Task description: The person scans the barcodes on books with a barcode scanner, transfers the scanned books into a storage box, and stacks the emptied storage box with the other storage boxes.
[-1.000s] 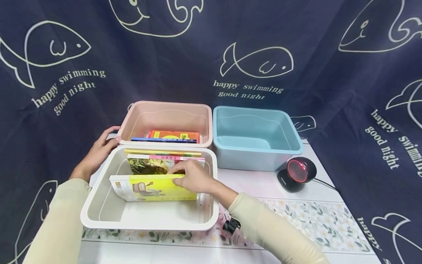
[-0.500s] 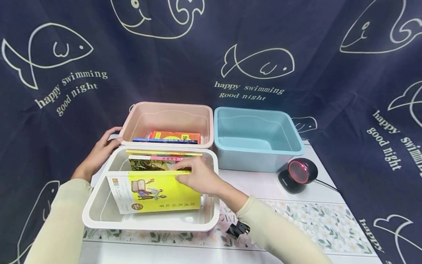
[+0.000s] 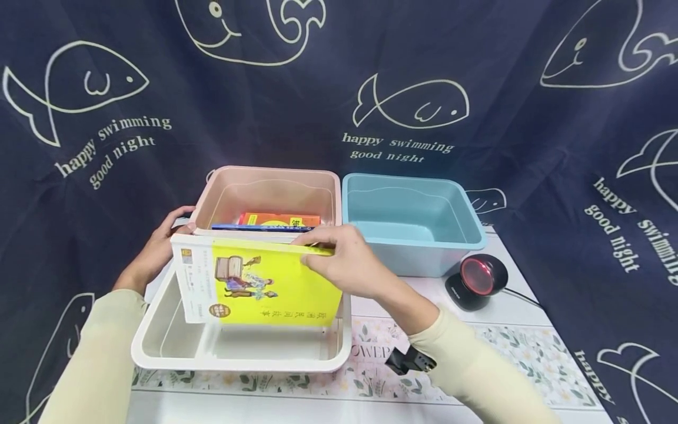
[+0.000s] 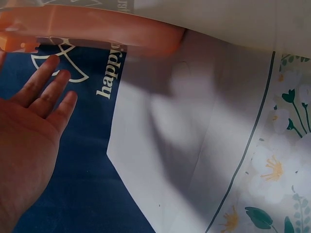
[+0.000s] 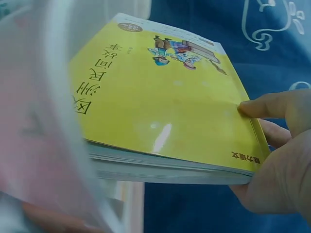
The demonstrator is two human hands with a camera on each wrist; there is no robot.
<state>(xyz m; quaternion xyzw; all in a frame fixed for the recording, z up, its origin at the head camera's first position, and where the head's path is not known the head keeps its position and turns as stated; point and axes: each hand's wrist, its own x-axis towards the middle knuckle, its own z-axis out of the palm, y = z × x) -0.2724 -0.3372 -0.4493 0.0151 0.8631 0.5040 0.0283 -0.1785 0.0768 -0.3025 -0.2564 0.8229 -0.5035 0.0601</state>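
My right hand (image 3: 346, 262) pinches a yellow-and-white book (image 3: 281, 285) by its upper edge, thumb on the cover and fingers behind. Held on its long side, the book hangs over the white bin (image 3: 238, 363), its lower edge roughly level with the bin's inside. In the right wrist view the yellow cover (image 5: 170, 102) carries a small cartoon and black characters. My left hand (image 3: 153, 253) is by the left front corner of the pink bin (image 3: 275, 191); its fingers (image 4: 60, 107) look straight in the left wrist view. Whatever stands at the back of the white bin is hidden by the book.
Inside the pink bin lie a blue book (image 3: 259, 227) and an orange book (image 3: 281, 219). To its right stands a blue bin (image 3: 397, 259). A black device with a red-lit face (image 3: 479, 275) and a cable sits on the floral-banded table (image 3: 519, 359).
The right hand has lifted the yellow book up from within the white bin, slightly rightward. It now covers the other books there. The left hand has stayed at the pink bin's corner.
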